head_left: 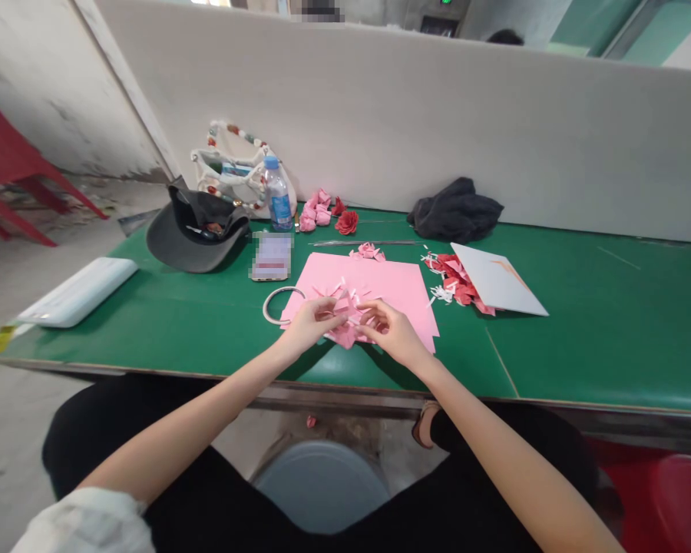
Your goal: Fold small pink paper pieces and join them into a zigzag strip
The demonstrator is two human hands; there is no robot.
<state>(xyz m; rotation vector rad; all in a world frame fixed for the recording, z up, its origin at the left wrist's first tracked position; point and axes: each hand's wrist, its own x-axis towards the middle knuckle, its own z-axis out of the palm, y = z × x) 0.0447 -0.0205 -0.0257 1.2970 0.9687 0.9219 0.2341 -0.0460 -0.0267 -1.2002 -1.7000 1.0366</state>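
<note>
Between both hands is a folded pink paper piece (344, 306), held over the front part of a stack of pink paper sheets (391, 284). My left hand (308, 329) pinches it from the left with thumb and fingertips. From the right, my right hand (392, 335) has its fingers curled and pressed together at the paper's edge. Cut pink paper pieces (345, 338) lie below and around the fingertips, partly hidden by them. A white ring-shaped tape roll (272, 306) rests by the sheets' left edge. Several pink paper petals (368, 252) sit at the far edge.
Left on the green table (599, 330) are a dark cap (201, 230), a phone (272, 257), a water bottle (277, 196) and a white device (81, 292). Finished paper flowers (315, 211) and a black cloth (456, 211) lie behind. A white card (498, 280) covers red scraps (452, 276).
</note>
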